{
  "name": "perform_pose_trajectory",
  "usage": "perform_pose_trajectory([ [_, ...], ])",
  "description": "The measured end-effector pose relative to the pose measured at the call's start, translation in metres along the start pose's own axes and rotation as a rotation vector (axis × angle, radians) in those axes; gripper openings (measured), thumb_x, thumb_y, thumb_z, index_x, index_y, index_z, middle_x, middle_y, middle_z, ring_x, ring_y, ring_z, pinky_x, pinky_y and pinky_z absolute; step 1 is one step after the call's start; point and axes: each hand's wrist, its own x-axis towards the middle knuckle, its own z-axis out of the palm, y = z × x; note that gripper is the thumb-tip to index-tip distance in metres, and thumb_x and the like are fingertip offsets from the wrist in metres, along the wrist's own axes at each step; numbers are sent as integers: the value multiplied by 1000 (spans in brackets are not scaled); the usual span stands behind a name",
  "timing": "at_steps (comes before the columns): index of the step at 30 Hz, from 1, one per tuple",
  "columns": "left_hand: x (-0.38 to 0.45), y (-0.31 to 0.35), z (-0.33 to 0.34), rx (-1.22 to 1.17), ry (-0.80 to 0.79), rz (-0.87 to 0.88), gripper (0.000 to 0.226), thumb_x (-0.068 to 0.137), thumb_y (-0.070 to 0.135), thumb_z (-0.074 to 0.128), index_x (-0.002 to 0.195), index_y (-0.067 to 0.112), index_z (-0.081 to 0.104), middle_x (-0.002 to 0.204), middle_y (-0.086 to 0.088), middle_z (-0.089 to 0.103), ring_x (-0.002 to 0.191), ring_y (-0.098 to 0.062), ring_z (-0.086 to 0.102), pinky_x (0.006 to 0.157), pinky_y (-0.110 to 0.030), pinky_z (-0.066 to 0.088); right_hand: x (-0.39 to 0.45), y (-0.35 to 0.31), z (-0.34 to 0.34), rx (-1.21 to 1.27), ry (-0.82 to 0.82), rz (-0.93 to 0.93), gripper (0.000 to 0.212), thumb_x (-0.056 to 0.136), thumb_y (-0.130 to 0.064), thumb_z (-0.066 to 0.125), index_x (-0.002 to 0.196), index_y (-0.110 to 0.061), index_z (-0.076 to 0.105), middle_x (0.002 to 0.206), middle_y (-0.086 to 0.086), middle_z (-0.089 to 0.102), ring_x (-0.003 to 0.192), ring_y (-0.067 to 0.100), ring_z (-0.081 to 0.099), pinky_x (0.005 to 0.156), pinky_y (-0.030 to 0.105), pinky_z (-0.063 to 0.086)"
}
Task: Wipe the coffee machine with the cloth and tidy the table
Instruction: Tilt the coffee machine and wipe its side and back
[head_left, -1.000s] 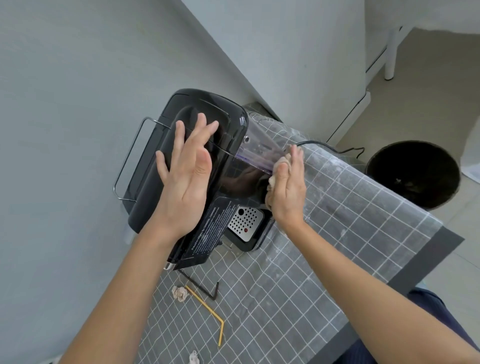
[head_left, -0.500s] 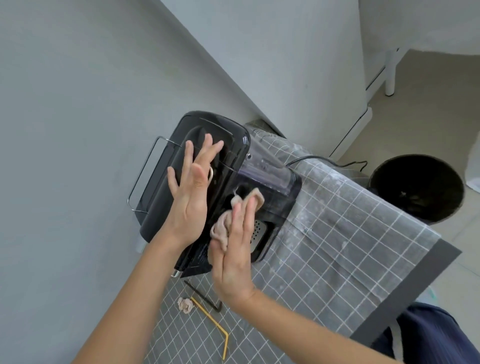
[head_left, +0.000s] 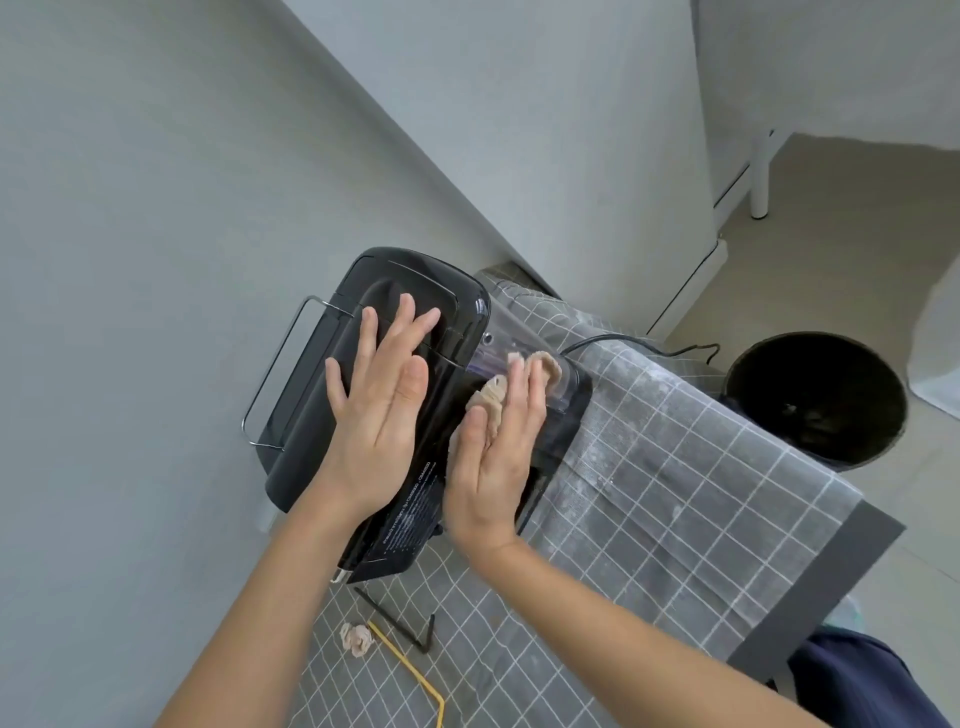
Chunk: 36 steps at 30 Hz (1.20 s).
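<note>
A black coffee machine (head_left: 311, 415) stands against the wall on a table with a grey checked cloth cover (head_left: 675, 493). My left hand (head_left: 379, 410) lies flat on the machine's top, fingers spread, holding nothing. My right hand (head_left: 493, 462) presses a beige cloth (head_left: 491, 395) against the machine's front, fingers straight over it. The cloth sticks out above my fingertips, near the clear water tank (head_left: 511, 338). The drip tray is hidden behind my right hand.
On the table in front of the machine lie a crumpled paper scrap (head_left: 356, 639), a black bent stick (head_left: 395, 623) and a yellow straw (head_left: 410, 675). A black bin (head_left: 815, 400) stands on the floor to the right. A power cord (head_left: 639, 343) runs off the table's far edge.
My right hand moved with the cloth from the machine's right side to its front, then slid up toward the water tank. My left hand stayed flat on the top.
</note>
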Motion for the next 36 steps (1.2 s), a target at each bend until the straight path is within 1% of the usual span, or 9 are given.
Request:
perform_pose_trajectory([
  [5,1,0,0,-2,-3,13,44,100,45,14,142,50,27,157,28,10,144,6,-12,114,-47,-20,94,-2,-16,-27,5,-31,37,98,-37,44,103,-11,70,108,1,69,108,14,62,97,41,49],
  [9,0,-2,1,6,-2,11,43,100,47,13,141,51,26,157,28,10,145,5,-12,114,-48,-20,130,38,-31,-159,-106,89,45,95,-35,43,74,1,59,71,12,60,71,23,56,69,42,48],
  [12,0,-2,1,-3,2,9,43,100,46,14,140,51,26,157,29,10,144,6,-12,113,-47,-20,116,75,-48,-216,-61,174,45,97,-36,39,78,-4,63,84,8,67,85,19,60,76,31,46],
  [14,0,-1,1,1,2,9,43,100,46,14,141,50,26,156,29,11,144,6,-12,113,-47,-20,96,93,-55,-266,-40,233,43,103,-35,35,111,-8,67,122,7,65,119,18,56,102,25,40],
  [18,0,-1,1,4,2,9,44,99,48,13,141,51,27,157,29,11,144,6,-11,114,-47,-19,30,85,-42,-181,33,420,54,106,-35,28,154,-11,24,162,3,24,149,11,20,123,30,14],
  [23,0,-1,2,-9,14,9,45,99,49,13,141,51,26,156,30,12,144,6,-10,114,-47,-18,5,14,-15,24,-13,97,52,106,-28,30,156,-15,19,164,-5,14,149,-1,10,120,14,10],
  [28,0,-2,2,-15,12,11,47,98,50,12,143,48,26,157,27,12,145,6,-12,114,-47,-20,59,66,-25,-76,63,136,48,105,-34,31,143,-12,48,156,-1,38,146,5,28,121,31,24],
  [32,0,-3,2,-11,12,12,48,97,51,12,143,48,26,157,27,12,145,5,-11,114,-49,-19,35,88,-37,-147,89,356,52,107,-32,27,155,-15,22,163,-1,20,150,7,16,122,41,19],
  [36,-1,-4,2,-19,17,7,48,98,50,11,144,48,26,157,28,11,144,7,-11,114,-49,-19,-14,14,-13,-28,-119,-17,58,104,-25,31,156,-6,13,166,6,6,153,12,0,124,28,4],
])
